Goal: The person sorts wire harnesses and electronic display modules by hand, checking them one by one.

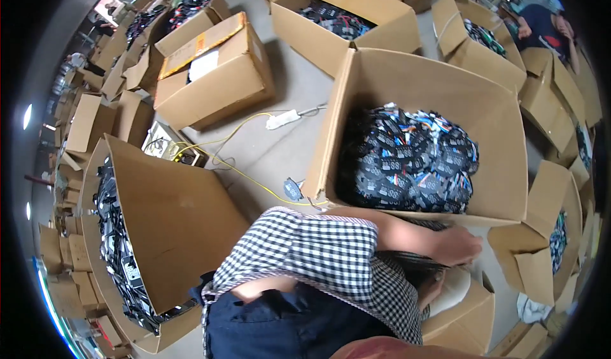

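My left hand (pixel 459 246) reaches past the front wall of a large carton (pixel 503 162), its fingers curled closed. What it holds, if anything, is hidden. Just below it, my right hand (pixel 431 289) shows only in part beside a checked sleeve, its fingers bent together; its contents cannot be made out. Next to that hand lies a white rounded thing (pixel 453 290), perhaps a bag, by a smaller carton (pixel 468 324). The large carton contains a heap of small black display modules (pixel 407 162) with coloured wires.
A tall carton (pixel 172 219) of black cabled parts (pixel 118 251) stands at the left. A white power strip (pixel 283 119), a yellow cable (pixel 254 179) and a loose module (pixel 292 188) lie on the floor. Another person (pixel 544 31) is at the far right, among more cartons.
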{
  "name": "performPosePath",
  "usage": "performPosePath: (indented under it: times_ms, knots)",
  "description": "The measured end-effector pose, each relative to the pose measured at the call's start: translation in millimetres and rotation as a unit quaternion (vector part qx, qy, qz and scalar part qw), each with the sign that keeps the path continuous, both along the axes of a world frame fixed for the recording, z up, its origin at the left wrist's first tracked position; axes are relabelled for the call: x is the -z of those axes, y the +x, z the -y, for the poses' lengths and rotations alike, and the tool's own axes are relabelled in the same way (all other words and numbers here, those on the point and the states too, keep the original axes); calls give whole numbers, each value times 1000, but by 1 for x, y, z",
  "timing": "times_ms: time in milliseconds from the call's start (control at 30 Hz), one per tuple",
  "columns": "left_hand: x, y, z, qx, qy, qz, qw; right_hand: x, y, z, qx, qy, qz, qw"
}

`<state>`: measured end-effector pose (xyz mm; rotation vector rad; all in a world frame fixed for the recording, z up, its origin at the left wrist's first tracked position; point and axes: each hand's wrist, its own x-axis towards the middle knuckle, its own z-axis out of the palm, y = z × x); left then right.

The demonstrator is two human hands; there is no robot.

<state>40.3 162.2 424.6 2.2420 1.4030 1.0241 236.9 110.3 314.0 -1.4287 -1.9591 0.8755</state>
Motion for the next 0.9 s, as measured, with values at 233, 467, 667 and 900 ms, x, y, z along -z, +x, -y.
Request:
performPosePath:
  times_ms: [233, 467, 667, 900]
  knots:
    - [12, 23, 0, 4, 39, 83, 996, -53, 37, -33, -14, -69, 76, 995]
    - [3, -1, 1, -127, 53, 35, 990, -20, 160, -204, -31, 14, 249, 968]
    - [5, 11, -25, -113, 82, 51, 989, -80, 93, -161, -9, 60, 344, 937]
    - [12, 21, -24, -132, 74, 52, 987, -68, 37, -90, -9, 36, 317, 948]
